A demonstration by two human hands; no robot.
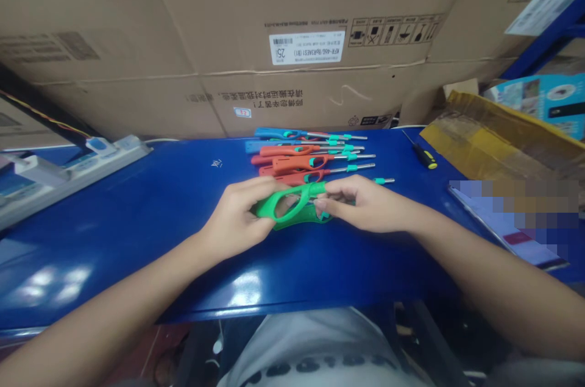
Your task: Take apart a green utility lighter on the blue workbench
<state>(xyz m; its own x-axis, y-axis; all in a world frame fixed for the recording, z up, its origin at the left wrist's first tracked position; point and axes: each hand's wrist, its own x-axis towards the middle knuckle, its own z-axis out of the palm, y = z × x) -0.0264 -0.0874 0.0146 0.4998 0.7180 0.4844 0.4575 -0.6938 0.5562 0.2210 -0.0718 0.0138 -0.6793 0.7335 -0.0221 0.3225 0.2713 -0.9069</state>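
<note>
Lighter gripped between both hands over the middle of the blue tabletop

The green gas lighter (pixel 305 195) is partly covered by fingers, and whether the green part beneath it, with its teal piece, belongs to it or to another lighter is hard to tell. Of one metal rod (pixel 384 180), only the teal-collared end shows beyond the right wrist. The flat panel (pixel 507 234) by the tabletop's (pixel 114 210) right edge is partly pixelated.

The left hand (pixel 240 213) has its fingers and thumb closed around the handle end; some fingertips are hidden behind it. The right hand (pixel 359 201) pinches the opposite, narrow end between thumb and forefinger, with its other fingers curled and partly out of sight. The lighter's looped guard lies between the two grips.

Blue lighters (pixel 278 133) and orange-red lighters (pixel 292 164) lie overlapping towards the rear edge. At the rear right corner, a tape-covered carton (pixel 484 143) stands near a black-and-yellow screwdriver (pixel 427 158); its contents cannot be seen, nor can those of the large cardboard box (pixel 183 27) behind the rear edge
</note>
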